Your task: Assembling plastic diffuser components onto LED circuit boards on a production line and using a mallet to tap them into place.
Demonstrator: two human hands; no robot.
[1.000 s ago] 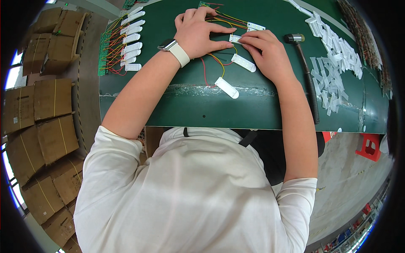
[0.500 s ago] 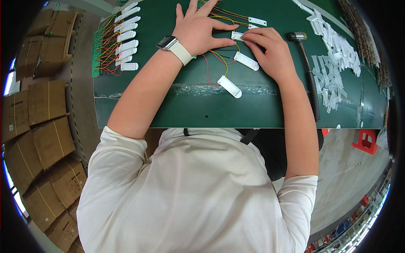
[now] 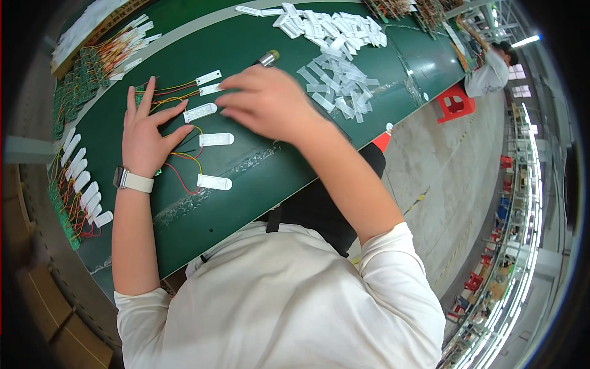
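Note:
My left hand (image 3: 146, 138) lies spread on the green table over red and yellow wires, partly covering a circuit board. Its thumb and index fingertips are apart, beside the wired end of a white rounded strip (image 3: 201, 112) with small square lights. Two similar wired strips, one (image 3: 216, 139) and another (image 3: 214, 182), lie nearer to me. Farther away are two flat white wired pieces, one (image 3: 208, 77) and one (image 3: 210, 89) close to my right fingertips. My right hand (image 3: 268, 103), slightly blurred, is over the table with fingers stretched, nothing visible in them. It partly hides a hammer (image 3: 268, 58).
White plastic covers (image 3: 332, 29) are heaped at the far side, with clear strips (image 3: 338, 83) piled nearer. Wired boards with white strips (image 3: 80, 178) line the left edge; more bundles (image 3: 110, 58) lie behind. A red stool (image 3: 455, 104) and another person (image 3: 490, 72) are at right.
The view has turned to the right. My right hand has come away from the white strip it was touching beside my left fingers. My left hand stays spread over the wires.

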